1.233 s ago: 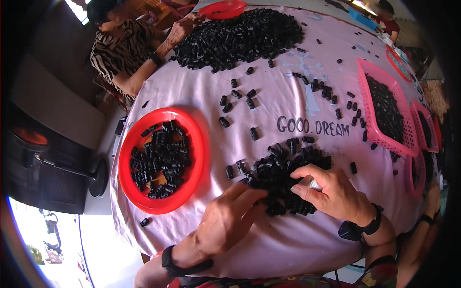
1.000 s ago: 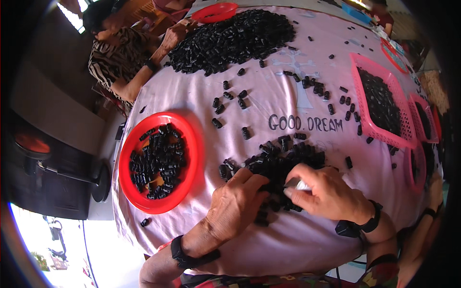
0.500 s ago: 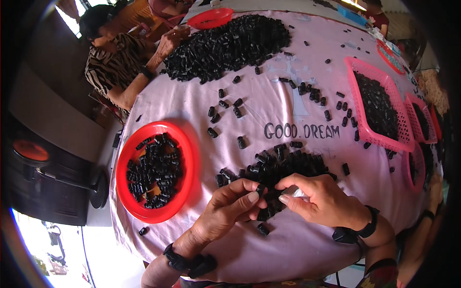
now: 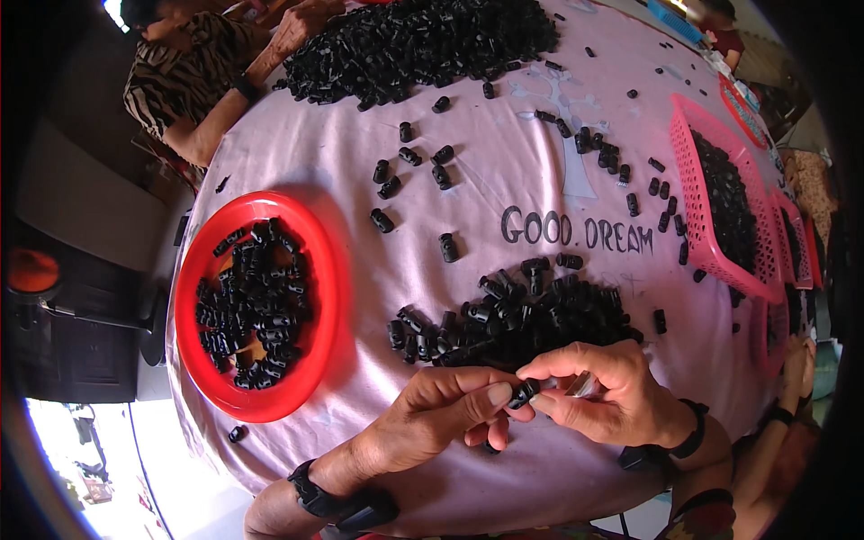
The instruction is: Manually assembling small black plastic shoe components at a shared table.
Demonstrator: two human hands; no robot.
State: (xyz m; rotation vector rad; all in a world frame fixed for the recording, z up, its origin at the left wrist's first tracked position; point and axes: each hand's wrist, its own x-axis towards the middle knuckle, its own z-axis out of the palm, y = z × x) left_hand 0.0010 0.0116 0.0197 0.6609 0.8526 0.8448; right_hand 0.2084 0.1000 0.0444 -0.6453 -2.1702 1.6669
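Note:
Between thumb and fingers, my left hand [image 4: 450,409] pinches a small black barrel-shaped plastic part [image 4: 523,392]. My right hand [image 4: 612,396] meets it from the other side, its thumb and forefinger tips at the part's right end. A small pale, flat piece [image 4: 582,385] shows in my right hand's curled fingers; its kind is unclear. Just beyond both hands lies a pile of similar black parts [image 4: 531,315]. Another black part is partly hidden under my left fingers.
To the left stands a red round tray [image 4: 335,315] holding many black parts. A bigger black heap [image 4: 423,49] covers the far side, where a co-worker's hand [image 4: 306,22] reaches in. Pink baskets [image 4: 697,229] of black parts stand right. Loose parts dot the pink cloth [image 4: 414,297].
My hands have come together at the black part, my right fingertips now touching its end. The view has shifted, so the table's things appear a little displaced.

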